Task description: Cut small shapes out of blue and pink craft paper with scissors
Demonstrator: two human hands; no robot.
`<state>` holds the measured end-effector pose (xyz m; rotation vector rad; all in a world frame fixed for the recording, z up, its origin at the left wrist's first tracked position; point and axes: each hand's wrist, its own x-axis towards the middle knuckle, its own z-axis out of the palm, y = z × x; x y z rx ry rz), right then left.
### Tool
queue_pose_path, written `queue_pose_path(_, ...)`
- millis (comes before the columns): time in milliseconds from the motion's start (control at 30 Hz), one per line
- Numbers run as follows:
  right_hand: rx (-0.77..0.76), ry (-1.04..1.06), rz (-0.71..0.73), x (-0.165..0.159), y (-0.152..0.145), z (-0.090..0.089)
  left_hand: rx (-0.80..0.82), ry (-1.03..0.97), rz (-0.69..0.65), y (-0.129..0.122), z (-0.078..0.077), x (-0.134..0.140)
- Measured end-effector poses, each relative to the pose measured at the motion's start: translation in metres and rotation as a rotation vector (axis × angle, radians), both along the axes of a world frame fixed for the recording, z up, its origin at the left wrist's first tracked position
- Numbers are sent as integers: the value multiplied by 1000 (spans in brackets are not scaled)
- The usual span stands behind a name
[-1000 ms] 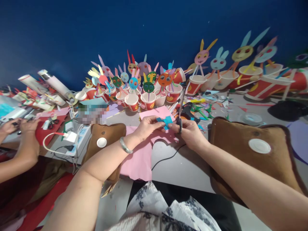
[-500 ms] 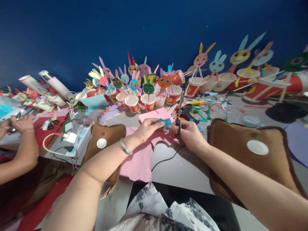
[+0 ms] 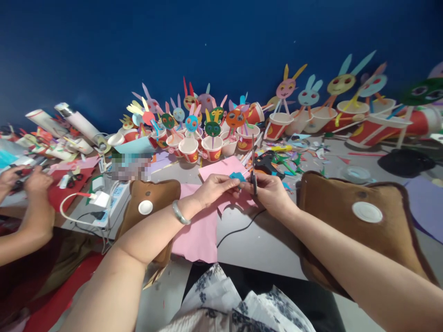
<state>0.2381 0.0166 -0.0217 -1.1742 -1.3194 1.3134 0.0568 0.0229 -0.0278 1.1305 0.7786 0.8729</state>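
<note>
A small piece of blue paper (image 3: 236,176) is pinched in my left hand (image 3: 217,188), which wears a bangle (image 3: 181,212). Close beside it, my right hand (image 3: 274,195) is closed around a pair of dark scissors (image 3: 254,177), their blades pointing up. The fingertips of both hands nearly meet by the paper; whether they touch is hard to see. Pink paper sheets (image 3: 194,226) lie on the table beneath and to the left of my hands.
Paper cups (image 3: 188,150) with paper rabbit faces line the back wall. Brown cushion-like pads (image 3: 332,240) flank my arms. Colourful paper scraps (image 3: 294,161) lie beyond my right hand. A power strip (image 3: 114,203) sits at left, near another person's hands (image 3: 36,182).
The blue paper has turned in my left fingers and its outline looks more rounded. The scissors have shifted slightly left. At far left the other person's hands have moved apart a little.
</note>
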Motion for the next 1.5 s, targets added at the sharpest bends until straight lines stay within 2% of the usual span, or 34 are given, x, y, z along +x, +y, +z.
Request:
queue_pose_path(233,7,-29,20,-1,0,-3,-31,17,-26,-5,3,3)
queue_pose_path(400,144,-162,-19,1,0,1,-43,-46,89,0,3,4)
queue_pose_path(567,467,-379,-61,7,-1,4,-137,-55,148,3,2,2)
queue_pose_path(700,791,-634,16,12,-2,2,-90,10,68,-3,5,1)
queue_pose_path(800,913,-839,46,13,-4,1,-15,61,6,-7,8,2)
queue_pose_path(1000,1024,-968,74,12,-6,2,-49,103,-21,-15,16,1)
queue_pose_path(1267,1048,-914,87,12,-4,1,-141,-66,-46,-26,33,2)
queue_pose_path(1400,1062,-854,66,12,-3,0,-176,-71,-124,-20,32,1)
queue_pose_path(1500,1060,-812,50,12,-3,-1,-176,-42,-134,-14,23,-2)
